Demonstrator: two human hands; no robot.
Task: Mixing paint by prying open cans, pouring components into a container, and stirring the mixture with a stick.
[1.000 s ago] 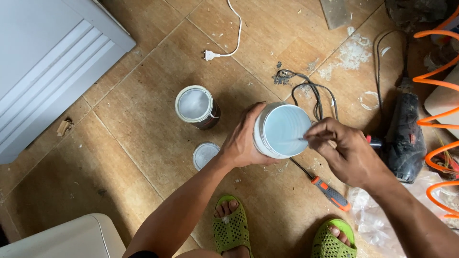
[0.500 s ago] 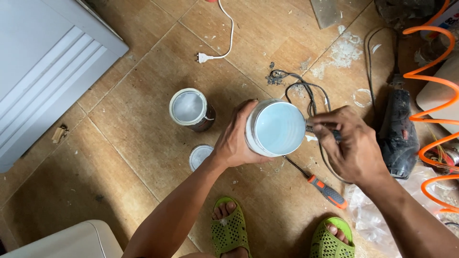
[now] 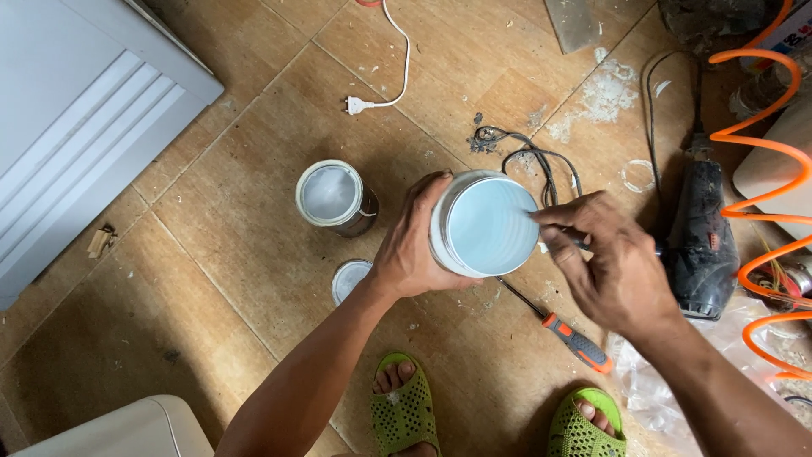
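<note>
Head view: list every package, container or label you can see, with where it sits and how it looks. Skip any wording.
White tub: round, pale blue inside, gripped by the left hand; right hand at its rim.
Small tin: round, open, dark wall, whitish inside, on the tiled floor left of the tub.
Round lid: pale, flat on the floor below the tin.
Clear plastic bag: crumpled, lower right.
Printed package corner: top right, red and white, mostly cut off.

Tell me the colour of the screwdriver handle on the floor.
Orange and black, seen in the head view: the screwdriver lies on the tiles below the right hand.
</note>
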